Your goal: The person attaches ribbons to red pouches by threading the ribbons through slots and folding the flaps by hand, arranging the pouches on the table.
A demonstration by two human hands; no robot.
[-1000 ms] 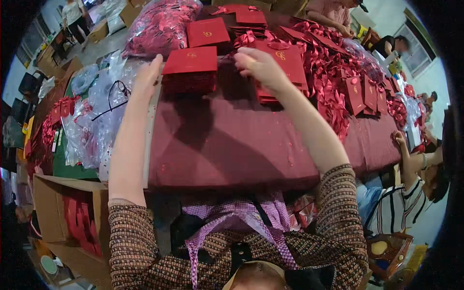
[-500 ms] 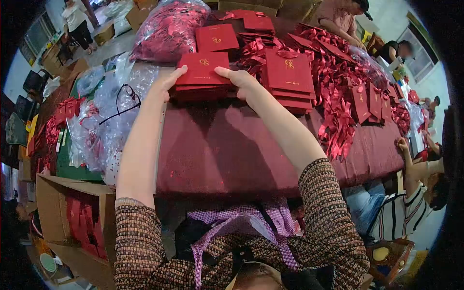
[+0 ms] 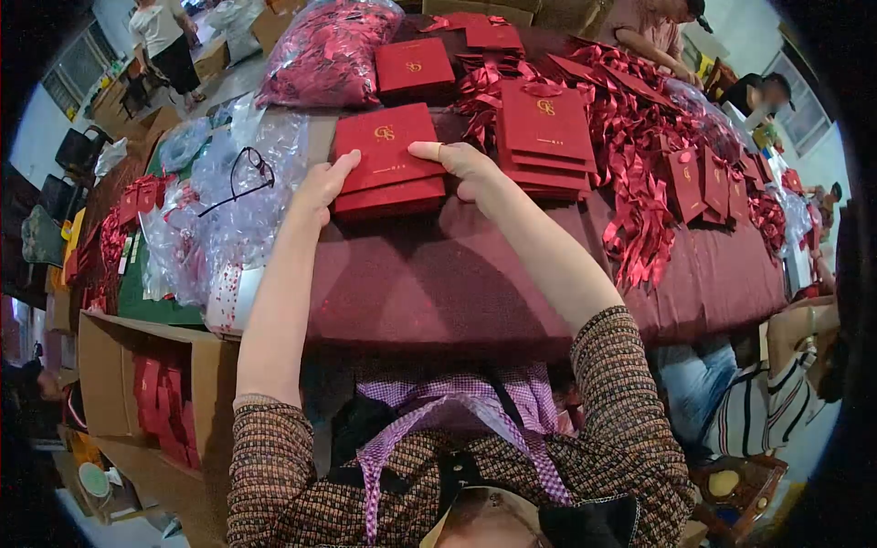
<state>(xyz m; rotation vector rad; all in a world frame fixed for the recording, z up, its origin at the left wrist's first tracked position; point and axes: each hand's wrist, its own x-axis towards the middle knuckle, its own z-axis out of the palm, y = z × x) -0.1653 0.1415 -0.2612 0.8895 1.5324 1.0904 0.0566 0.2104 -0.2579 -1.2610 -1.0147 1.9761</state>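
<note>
Both hands are at a stack of red cards or bags with gold print (image 3: 388,132) on the dark red cloth (image 3: 411,283). My left hand (image 3: 326,187) grips the stack's left side, thumb on top. On its right side lies my right hand (image 3: 461,167), thumb on the top piece and fingers curled at the edge. The upper pieces are slightly askew over the lower ones. Just to the right stands another red stack (image 3: 546,128). Behind is a further red stack (image 3: 414,66).
Clear plastic bags (image 3: 224,196) with black-framed glasses (image 3: 247,183) lie at left. A filled plastic bag (image 3: 331,55) sits behind. Red ribbons (image 3: 639,210) cover the right side. An open carton (image 3: 210,393) stands lower left. Other people are around the table.
Both hands were apart beside the stack and have closed in on its two sides. Since half a second ago the top pieces have shifted askew, showing more of the lower ones.
</note>
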